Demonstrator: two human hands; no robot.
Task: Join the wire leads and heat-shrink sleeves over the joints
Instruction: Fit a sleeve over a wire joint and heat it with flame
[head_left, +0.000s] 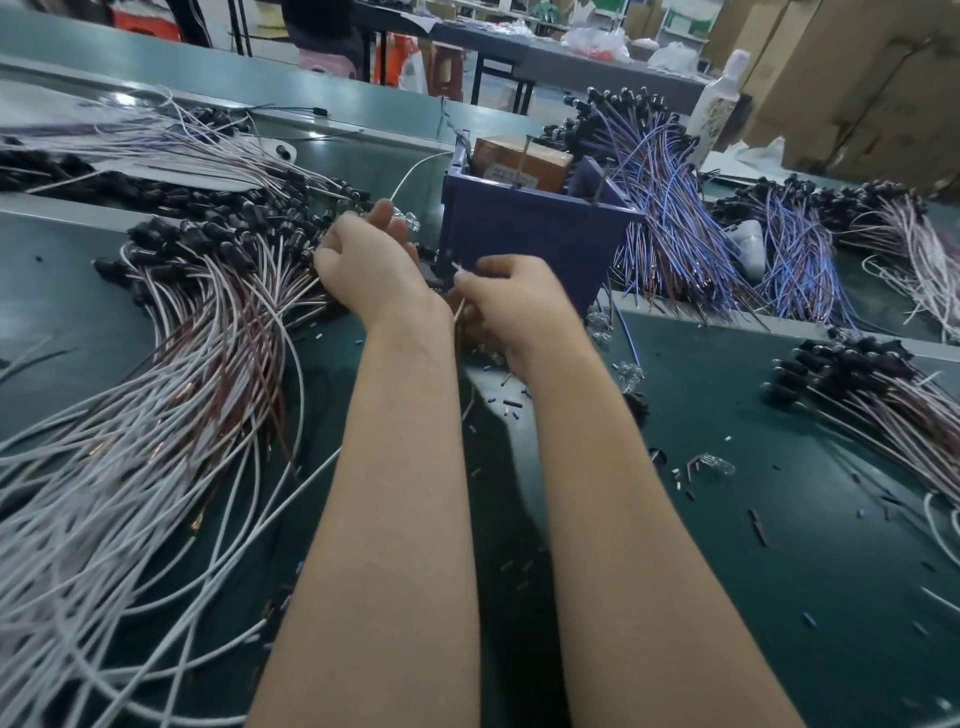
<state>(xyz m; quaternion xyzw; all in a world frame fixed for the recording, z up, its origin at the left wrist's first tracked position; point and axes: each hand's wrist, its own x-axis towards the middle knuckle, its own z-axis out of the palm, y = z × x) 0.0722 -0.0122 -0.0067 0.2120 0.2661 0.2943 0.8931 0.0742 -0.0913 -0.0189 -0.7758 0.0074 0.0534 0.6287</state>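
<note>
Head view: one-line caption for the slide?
Right hand pinches a wire lead before the blue bin; left hand beside the wire bundle.

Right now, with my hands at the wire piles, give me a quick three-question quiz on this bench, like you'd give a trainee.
1. True or false: the blue bin beyond the hands is empty.
2. What does the right hand pinch? A) a thin wire lead B) a bottle C) scissors
3. Fill in: the wires heaped just right of the bin are mostly ____ in colour.

Key: 1 false, a brown box sits in it; 2 A; 3 blue.
</note>
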